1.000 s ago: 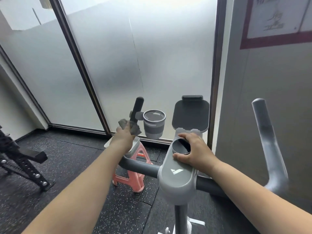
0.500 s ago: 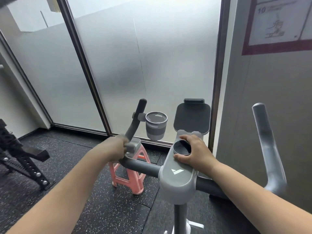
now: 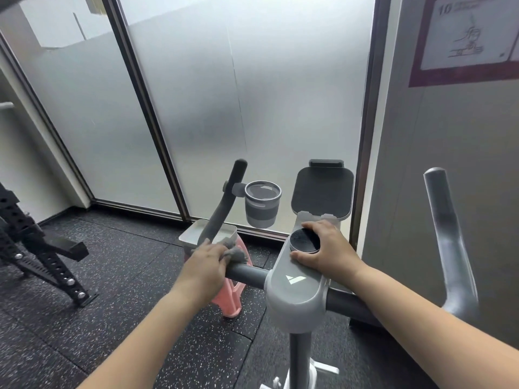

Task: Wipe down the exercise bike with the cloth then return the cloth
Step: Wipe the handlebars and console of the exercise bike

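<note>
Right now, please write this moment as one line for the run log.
step: wiping left handlebar | left hand: presses cloth on handlebar bend | right hand: rests on console by dial | cup holder: untouched

Speckled black floor, pink stool (partly hidden), black rack

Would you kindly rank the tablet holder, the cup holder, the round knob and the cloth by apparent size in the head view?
1. tablet holder
2. cup holder
3. round knob and cloth: unsure, since the left hand hides much of the cloth and the right hand wraps the knob.
</note>
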A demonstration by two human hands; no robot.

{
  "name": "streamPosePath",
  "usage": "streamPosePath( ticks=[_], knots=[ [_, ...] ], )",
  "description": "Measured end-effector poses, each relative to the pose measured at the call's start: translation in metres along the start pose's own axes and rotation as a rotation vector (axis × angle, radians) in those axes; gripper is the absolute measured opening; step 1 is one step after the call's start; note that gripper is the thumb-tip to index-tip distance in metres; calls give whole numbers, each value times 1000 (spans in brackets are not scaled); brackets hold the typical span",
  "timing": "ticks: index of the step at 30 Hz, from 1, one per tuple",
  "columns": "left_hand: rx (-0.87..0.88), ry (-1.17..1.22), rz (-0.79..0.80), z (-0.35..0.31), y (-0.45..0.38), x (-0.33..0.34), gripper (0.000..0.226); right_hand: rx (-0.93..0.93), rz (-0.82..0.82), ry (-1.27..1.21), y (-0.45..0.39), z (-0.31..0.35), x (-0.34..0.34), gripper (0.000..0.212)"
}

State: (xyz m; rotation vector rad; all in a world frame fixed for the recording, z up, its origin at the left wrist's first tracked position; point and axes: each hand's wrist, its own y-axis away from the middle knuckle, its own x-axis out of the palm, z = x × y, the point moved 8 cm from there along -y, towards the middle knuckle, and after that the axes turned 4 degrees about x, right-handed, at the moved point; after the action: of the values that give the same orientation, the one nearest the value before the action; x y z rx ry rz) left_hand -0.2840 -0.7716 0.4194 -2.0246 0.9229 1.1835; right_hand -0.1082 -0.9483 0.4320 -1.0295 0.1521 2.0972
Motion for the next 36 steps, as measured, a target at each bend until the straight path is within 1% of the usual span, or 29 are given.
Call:
streamPosePath(
  ticks=[2, 5, 6, 7, 8, 9, 10, 11, 12, 13, 15, 18, 22, 23, 25, 26, 27, 29, 31, 32, 34, 36],
  knots=[
    [30, 11, 0, -21, 13, 4, 31, 2, -1, -4, 0, -1, 0, 76],
    [138, 41, 67, -60, 24, 12, 29, 1, -4, 1, 0, 0, 0, 76],
    [138, 116, 84, -66, 24, 11, 27, 1, -2, 1, 1, 0, 0, 75],
    [102, 210, 93, -65, 21, 6, 25, 0, 1, 2, 1, 1, 0, 75],
    [61, 282, 58, -57, 17, 0, 25, 0, 4, 3, 1, 1, -1, 75],
    [39, 288, -18, -45, 10, -10, 25, -1, 6, 6, 1, 2, -1, 75],
    [32, 204, -88, -32, 4, -18, 27, -1, 6, 9, 1, 2, -1, 75],
    [13, 74, -118, -19, 1, -20, 29, 1, 8, 9, 1, 1, -1, 75],
    [-6, -38, -116, -9, 0, -18, 32, 3, 12, 8, 1, 1, -1, 76],
    [-28, -94, -93, -2, 0, -11, 34, 3, 14, 10, 2, 1, -1, 77],
    [-34, -85, -76, -4, 6, 4, 35, 0, 20, 14, 2, 1, -2, 79],
    [27, -20, -125, -32, 19, 15, 32, 4, 56, -10, 3, 2, -2, 77],
    [99, 46, -95, -75, 33, 25, 33, 39, 74, -104, 2, 2, -3, 58],
    [99, 105, -61, -79, 33, 26, 31, 45, 70, -131, 2, 2, -4, 53],
    [59, 399, 5, -80, 28, 19, 27, 64, 60, -219, 2, 2, -6, 44],
    [29, 543, 24, -80, 22, 14, 27, 70, 52, -262, 2, 1, -8, 41],
    [13, 625, 8, -80, 14, 9, 27, 75, 38, -298, 2, 0, -11, 38],
    [56, 591, -46, -91, -7, 4, 28, 82, -6, -338, 2, -4, -16, 35],
    [133, 472, -77, -112, -26, 7, 37, 87, -56, -335, 1, -10, -20, 33],
    [173, 434, -69, -125, -33, 11, 39, 91, -71, -331, 1, -13, -22, 32],
    [258, 283, 6, -146, -41, 23, 42, 98, -86, -329, 3, -17, -26, 31],
    [287, 79, 100, -151, -46, 35, 42, 105, -88, -316, 6, -20, -28, 31]
  ],
)
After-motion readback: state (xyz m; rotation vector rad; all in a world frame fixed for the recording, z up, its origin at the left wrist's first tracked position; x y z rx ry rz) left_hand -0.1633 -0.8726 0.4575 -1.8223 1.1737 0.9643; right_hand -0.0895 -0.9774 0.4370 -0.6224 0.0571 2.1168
